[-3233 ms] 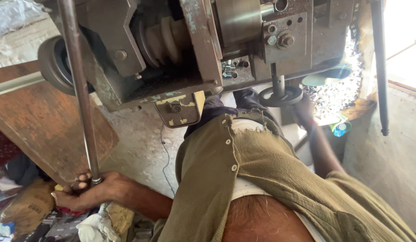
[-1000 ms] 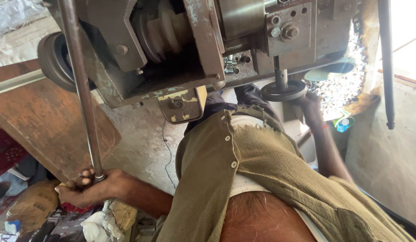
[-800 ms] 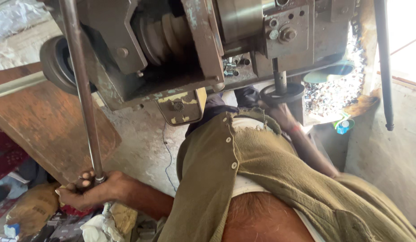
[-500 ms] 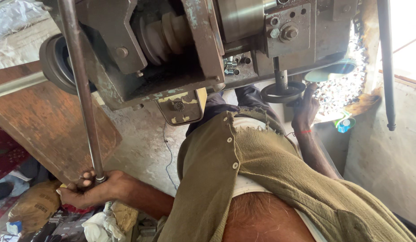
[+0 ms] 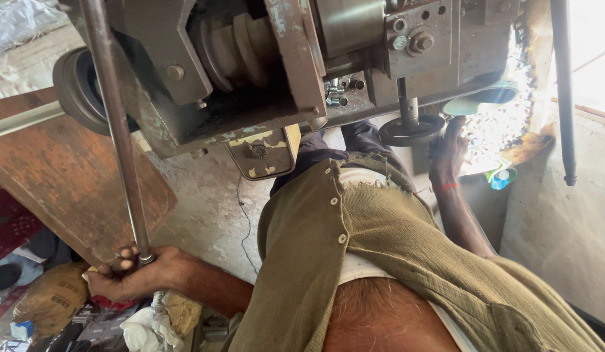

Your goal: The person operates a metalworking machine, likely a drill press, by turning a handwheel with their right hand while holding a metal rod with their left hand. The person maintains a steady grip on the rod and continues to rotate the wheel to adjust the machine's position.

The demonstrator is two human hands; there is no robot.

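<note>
My left hand [image 5: 136, 274] is closed around the lower end of a long steel rod [image 5: 117, 130] that slants up past the machine's side. My right hand [image 5: 449, 146] reaches out to a small black handwheel [image 5: 410, 130] under the grey metal machine head [image 5: 263, 72], with its fingers on the wheel's right rim. A stepped pulley [image 5: 234, 49] sits in the machine's open housing above. My olive cardigan [image 5: 381, 248] fills the lower middle of the view.
A worn wooden board [image 5: 61, 176] leans at the left. Sacks, rags and clutter [image 5: 55, 306] lie on the floor by my left hand. A second thin rod [image 5: 563, 91] hangs at the right near a concrete wall [image 5: 563, 215]. Metal shavings [image 5: 504, 124] glitter beyond the handwheel.
My right hand has moved around the handwheel, from its underside to its right rim. My left hand stays on the rod's end.
</note>
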